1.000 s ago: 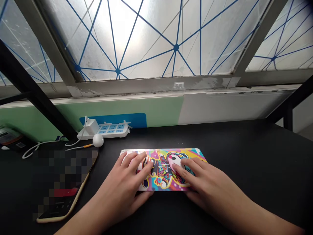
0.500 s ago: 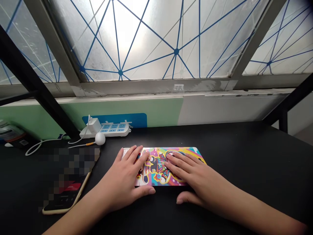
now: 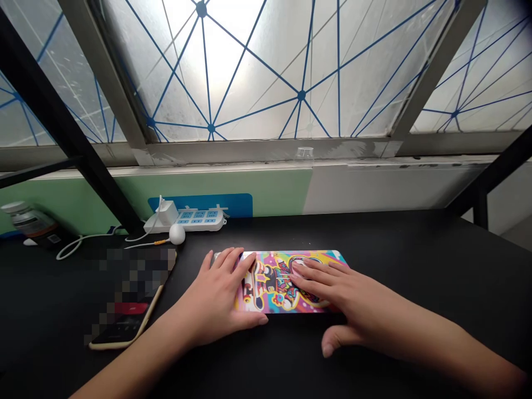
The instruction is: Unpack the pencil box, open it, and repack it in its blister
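Note:
A flat rectangular board [image 3: 274,282] printed with a bright cartoon figure lies on the black table [image 3: 415,266], its pink, yellow and blue print partly covered by my hands. My left hand [image 3: 220,293] rests on the board's left end, fingers spread and thumb near the front edge. My right hand [image 3: 332,302] lies with its fingers on the right half, while its thumb sits off the board on the table. Neither hand visibly grips the board.
To the left lie a phone [image 3: 133,299] with a pixelated screen and a white power strip [image 3: 199,219] with a plug and cable. A white ball [image 3: 177,234] and a pill bottle [image 3: 29,219] stand nearby. A black bar [image 3: 70,116] crosses the window above the table.
My right hand has slid rightward along the board, its thumb moving further off onto the table. My left hand has eased toward the board's left end. The view has tilted slightly.

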Tool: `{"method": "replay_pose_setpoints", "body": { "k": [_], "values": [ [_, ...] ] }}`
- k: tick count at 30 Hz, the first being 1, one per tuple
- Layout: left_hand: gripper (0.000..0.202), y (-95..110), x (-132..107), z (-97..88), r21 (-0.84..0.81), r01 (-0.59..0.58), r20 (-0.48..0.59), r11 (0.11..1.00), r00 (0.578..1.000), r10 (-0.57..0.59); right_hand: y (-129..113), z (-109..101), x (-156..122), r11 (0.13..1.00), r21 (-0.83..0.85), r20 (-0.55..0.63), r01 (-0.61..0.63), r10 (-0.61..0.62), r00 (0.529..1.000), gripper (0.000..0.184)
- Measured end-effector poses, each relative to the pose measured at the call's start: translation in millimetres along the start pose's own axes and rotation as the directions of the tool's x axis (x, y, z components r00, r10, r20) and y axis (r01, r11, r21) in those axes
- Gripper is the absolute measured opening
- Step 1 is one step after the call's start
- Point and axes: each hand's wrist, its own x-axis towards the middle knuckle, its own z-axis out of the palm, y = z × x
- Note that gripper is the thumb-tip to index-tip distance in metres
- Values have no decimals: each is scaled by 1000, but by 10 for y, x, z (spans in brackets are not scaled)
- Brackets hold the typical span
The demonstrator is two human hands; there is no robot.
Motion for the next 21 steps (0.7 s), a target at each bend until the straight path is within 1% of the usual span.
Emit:
{"method": "replay_pose_setpoints", "body": {
  "k": [3,6,9,11,13,15,16,18,19,21],
  "values": [
    [99,1,-7,-1,2,-5,-8,1000,1000,5,97,-96,-95,998,-14,57,-53,54,997,101],
    [99,-17,-20,8,-8,-11,-24,1000,1000,11,230,-175,-206,992,-53,68,-111,115,991,94],
    [103,-25,-25,8,-20,-8,1,1000,1000,8,292,-199,-245,987,-103,22,-125,128,992,80],
    [104,-20,-25,0,-19,-5,27,1000,1000,5,246,-175,-189,981,-158,-32,-110,106,994,70],
    [104,-11,-24,-12,-19,-3,37,1000,999,4,139,-112,-67,967,-229,-111,-110,86,990,64],
    [105,-4,-26,-26,-23,-1,43,1000,999,2,8,-18,90,957,-273,-151,-100,60,987,71],
    [106,-3,-27,-32,-26,1,48,1000,999,0,-52,36,169,959,-271,-144,-81,43,989,78],
    [107,-9,-31,-39,-30,4,61,1000,998,-2,-144,142,308,974,-226,-87,-23,4,996,89],
    [107,-15,-34,-38,-33,7,68,999,998,-5,-172,186,361,981,-193,-53,6,-16,998,92],
    [108,-36,-37,-29,-44,14,80,999,997,-10,-189,233,420,989,-145,-7,25,-26,1000,93]
  ]
}}
